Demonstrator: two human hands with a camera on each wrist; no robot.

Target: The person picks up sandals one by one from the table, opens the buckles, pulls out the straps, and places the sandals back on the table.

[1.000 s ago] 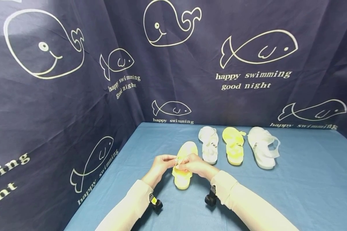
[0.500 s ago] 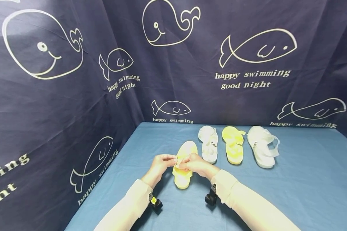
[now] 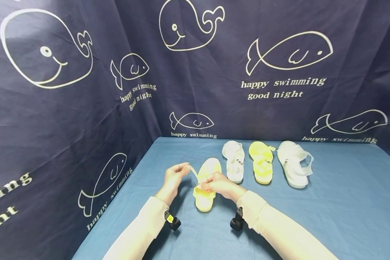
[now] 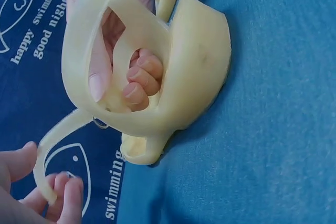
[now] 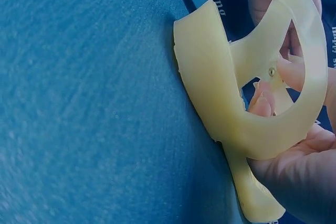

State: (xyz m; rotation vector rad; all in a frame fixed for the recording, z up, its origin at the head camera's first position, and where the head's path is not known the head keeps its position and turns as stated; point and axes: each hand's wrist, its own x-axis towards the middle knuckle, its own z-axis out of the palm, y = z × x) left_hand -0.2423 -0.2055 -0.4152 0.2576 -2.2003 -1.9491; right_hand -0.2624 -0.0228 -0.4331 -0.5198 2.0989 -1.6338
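Observation:
A yellow sandal [image 3: 204, 201] stands upright on the blue cloth, its toe end away from the person in the head view. My left hand [image 3: 175, 176] pinches the loose end of its strap [image 4: 55, 129], drawn out to the left side. My right hand [image 3: 221, 185] grips the sandal's upper straps; in the left wrist view its fingertips [image 4: 143, 80] show through the strap opening. A small metal ring [image 4: 101, 123] sits where the loose strap leaves the upper. In the right wrist view a metal stud [image 5: 271, 72] shows on an inner strap.
To the right of the held sandal stand a white sandal [image 3: 235, 168], a yellow sandal [image 3: 263, 168] and a larger white sandal [image 3: 294, 169] with a raised heel strap. Behind the blue-covered table [image 3: 344, 202] hangs a dark blue printed curtain [image 3: 227, 86].
My left hand has moved left and up, away from the right hand, drawing the strap end out with it. My right hand and the sandal have stayed nearly in place.

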